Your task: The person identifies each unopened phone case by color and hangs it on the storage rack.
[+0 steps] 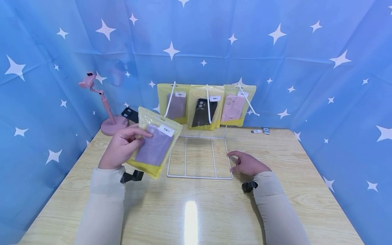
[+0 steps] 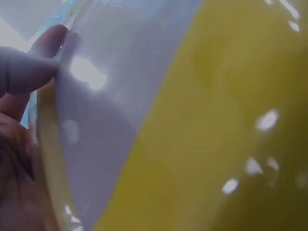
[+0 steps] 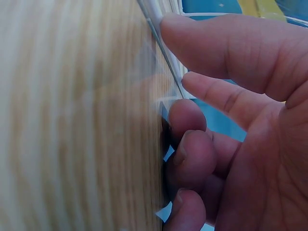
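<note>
My left hand (image 1: 124, 146) pinches the edge of a clear-and-yellow bag with a purple phone case (image 1: 154, 144) inside. Raised and tilted, the bag is left of a white wire display rack (image 1: 199, 177). In the left wrist view, thumb and fingers grip the bag's edge (image 2: 110, 96). My right hand (image 1: 248, 164) rests low beside the rack's base, thumb and index fingertips apart along its right side wire. The right wrist view shows the other fingers loosely bent (image 3: 192, 154). Bagged purple (image 1: 177, 107), black (image 1: 200, 112) and pink (image 1: 231, 109) phone cases hang from the rack's hooks.
A pink stand (image 1: 111, 125) with a jointed arm is at the back left. A black phone case (image 1: 130, 114) beside it is partly hidden by the held bag. Two small items, white (image 1: 256, 131) and blue (image 1: 265, 130), lie at the back right. A starred blue curtain (image 1: 202, 41) surrounds the table.
</note>
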A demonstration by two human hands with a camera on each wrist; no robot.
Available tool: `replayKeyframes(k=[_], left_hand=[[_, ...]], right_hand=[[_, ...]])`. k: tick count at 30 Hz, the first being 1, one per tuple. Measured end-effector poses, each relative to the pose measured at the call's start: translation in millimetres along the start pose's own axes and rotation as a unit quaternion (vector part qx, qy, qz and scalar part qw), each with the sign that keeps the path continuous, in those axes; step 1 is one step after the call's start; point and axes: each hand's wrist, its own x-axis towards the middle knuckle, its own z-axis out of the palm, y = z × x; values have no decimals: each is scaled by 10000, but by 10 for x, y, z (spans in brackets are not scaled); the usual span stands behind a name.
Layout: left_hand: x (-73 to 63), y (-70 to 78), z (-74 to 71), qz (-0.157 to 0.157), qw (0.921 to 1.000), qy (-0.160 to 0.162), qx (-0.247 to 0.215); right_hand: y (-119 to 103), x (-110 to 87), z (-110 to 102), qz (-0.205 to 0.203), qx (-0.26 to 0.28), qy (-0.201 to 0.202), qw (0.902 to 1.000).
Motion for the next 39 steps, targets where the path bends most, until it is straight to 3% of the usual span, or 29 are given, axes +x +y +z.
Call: replayKeyframes(k=[7, 13, 24, 39], left_hand=[[-7, 46, 57, 143, 9996, -84, -241], [14, 20, 96, 245, 9994, -133, -182], [56, -72, 125, 140, 9993, -314, 165], [122, -251, 221, -75, 9987, -196, 472]], right_hand=[[0, -4, 3, -34, 8, -32, 10000], [-9, -4, -7, 27, -4, -10, 10000], [-4, -8, -10, 15, -5, -10, 10000], [4, -21, -16, -59, 64, -32, 10000]])
